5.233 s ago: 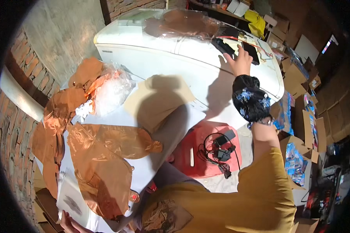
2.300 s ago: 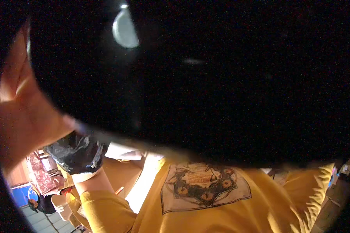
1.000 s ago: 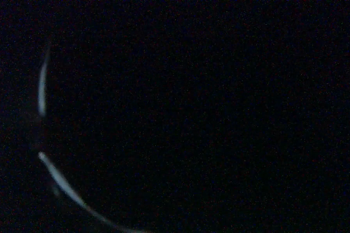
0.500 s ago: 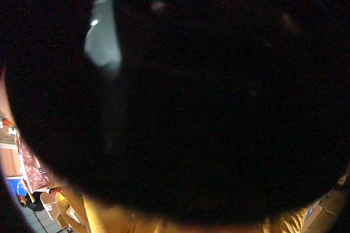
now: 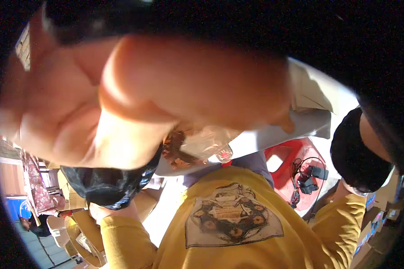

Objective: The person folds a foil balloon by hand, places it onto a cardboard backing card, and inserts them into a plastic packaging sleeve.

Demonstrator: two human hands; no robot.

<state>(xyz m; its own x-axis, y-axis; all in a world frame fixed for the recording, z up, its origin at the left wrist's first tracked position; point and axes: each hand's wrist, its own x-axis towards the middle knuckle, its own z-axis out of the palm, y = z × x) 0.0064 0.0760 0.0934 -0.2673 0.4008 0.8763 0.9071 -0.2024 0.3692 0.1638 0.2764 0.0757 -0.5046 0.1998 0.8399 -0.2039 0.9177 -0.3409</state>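
Head view: near mid-frame, copper foil (image 5: 177, 150) is seen below the blurred left hand (image 5: 139, 94), farther from the right hand (image 5: 376, 134); whether either is closed cannot be told.

No txt legible; chest print (image 5: 234, 217) on yellow shirt (image 5: 260, 256) has tiny letter-like marks nr ctr, too sm to read

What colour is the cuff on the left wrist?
The left cuff is mostly black with some blue; best seen in the head view.
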